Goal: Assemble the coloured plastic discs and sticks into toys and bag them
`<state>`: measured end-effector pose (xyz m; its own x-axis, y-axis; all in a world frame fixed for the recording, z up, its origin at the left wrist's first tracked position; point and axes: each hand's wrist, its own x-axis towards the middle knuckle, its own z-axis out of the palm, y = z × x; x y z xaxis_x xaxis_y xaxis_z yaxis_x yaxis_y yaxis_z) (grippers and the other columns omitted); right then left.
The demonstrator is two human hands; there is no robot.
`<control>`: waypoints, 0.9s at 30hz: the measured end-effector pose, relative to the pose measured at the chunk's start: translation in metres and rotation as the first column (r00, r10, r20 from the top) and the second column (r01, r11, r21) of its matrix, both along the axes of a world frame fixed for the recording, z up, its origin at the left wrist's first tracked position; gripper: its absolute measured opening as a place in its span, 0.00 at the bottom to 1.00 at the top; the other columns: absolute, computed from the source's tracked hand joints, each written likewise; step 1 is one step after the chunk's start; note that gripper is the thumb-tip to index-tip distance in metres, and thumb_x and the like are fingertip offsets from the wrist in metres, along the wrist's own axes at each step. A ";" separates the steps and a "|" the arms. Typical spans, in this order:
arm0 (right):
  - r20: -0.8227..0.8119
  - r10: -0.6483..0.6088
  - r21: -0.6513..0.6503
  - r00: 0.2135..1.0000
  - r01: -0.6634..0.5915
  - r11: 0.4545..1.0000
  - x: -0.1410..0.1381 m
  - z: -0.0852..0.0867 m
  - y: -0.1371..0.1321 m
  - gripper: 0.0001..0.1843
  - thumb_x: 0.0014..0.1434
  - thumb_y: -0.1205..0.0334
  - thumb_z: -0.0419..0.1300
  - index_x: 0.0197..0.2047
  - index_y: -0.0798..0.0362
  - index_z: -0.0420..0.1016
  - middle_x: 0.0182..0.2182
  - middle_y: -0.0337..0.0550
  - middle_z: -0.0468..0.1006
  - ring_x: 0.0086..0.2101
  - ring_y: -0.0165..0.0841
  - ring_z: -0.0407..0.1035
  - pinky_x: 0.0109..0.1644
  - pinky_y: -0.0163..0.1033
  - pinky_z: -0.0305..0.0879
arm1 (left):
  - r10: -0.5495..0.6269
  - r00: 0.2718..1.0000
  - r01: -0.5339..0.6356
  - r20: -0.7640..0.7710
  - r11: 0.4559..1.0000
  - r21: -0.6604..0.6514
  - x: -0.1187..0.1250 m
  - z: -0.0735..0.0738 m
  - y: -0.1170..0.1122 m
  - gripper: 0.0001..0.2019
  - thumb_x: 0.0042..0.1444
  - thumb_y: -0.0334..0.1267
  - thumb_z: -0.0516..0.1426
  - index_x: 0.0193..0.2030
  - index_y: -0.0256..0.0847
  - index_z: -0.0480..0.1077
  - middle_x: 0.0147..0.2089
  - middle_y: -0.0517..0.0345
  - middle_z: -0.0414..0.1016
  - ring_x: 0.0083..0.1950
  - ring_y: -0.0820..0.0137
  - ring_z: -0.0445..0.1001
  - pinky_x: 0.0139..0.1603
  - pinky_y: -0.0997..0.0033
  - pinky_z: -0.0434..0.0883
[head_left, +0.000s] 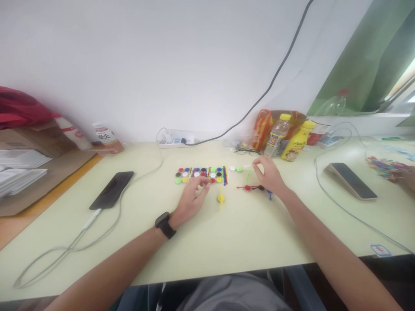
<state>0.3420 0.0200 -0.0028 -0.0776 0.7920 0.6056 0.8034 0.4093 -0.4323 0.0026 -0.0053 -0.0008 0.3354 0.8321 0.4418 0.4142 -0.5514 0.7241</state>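
Observation:
My left hand (191,199), with a black watch on its wrist, rests on the pale yellow desk (227,233). Its fingers curl toward a block of small coloured round caps (201,173) set in rows; whether it grips one is hidden. My right hand (268,173) hovers to the right of the block, fingers bent, its fingertips close to a white cap (232,169), a green cap (239,169) and a thin green stick (248,175). A red pin with a round head (248,187) lies just under that hand. A yellow pin (221,198) lies between my hands.
A black phone (112,189) on a white cable lies at the left, a second phone (352,180) at the right. Bottles (293,147), glasses and a power strip (177,139) stand by the wall. Another person's hand (407,176) touches coloured pieces at far right.

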 end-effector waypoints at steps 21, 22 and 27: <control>-0.293 0.031 -0.007 0.956 -0.034 0.999 -0.014 0.007 -0.009 0.15 0.66 0.46 0.61 0.41 0.49 0.78 0.43 0.48 0.83 0.45 0.43 0.76 0.52 0.50 0.73 | -0.013 1.000 0.013 -0.006 1.000 -0.006 0.000 0.000 -0.001 0.08 0.71 0.42 0.55 0.50 0.45 0.73 0.48 0.56 0.78 0.48 0.63 0.74 0.48 0.61 0.68; -0.318 0.041 -0.003 0.947 -0.044 0.999 -0.015 0.009 -0.010 0.16 0.65 0.46 0.62 0.40 0.50 0.79 0.43 0.48 0.83 0.43 0.42 0.76 0.51 0.49 0.74 | -0.013 1.000 0.013 -0.004 1.000 -0.005 0.000 0.000 -0.001 0.08 0.71 0.42 0.55 0.50 0.45 0.74 0.48 0.56 0.78 0.48 0.63 0.74 0.48 0.61 0.68; -0.488 0.009 -0.107 0.873 -0.070 0.992 -0.021 0.008 -0.010 0.18 0.61 0.43 0.65 0.39 0.51 0.79 0.36 0.47 0.83 0.35 0.40 0.78 0.44 0.48 0.77 | -0.012 1.000 0.012 -0.004 1.000 0.014 0.000 -0.002 0.000 0.08 0.71 0.42 0.55 0.49 0.45 0.74 0.47 0.55 0.79 0.47 0.63 0.74 0.47 0.61 0.68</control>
<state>0.3209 0.0104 0.0052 0.1695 0.8620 0.4777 0.4635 0.3581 -0.8105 0.0026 -0.0049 -0.0024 0.3467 0.8218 0.4522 0.4102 -0.5664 0.7148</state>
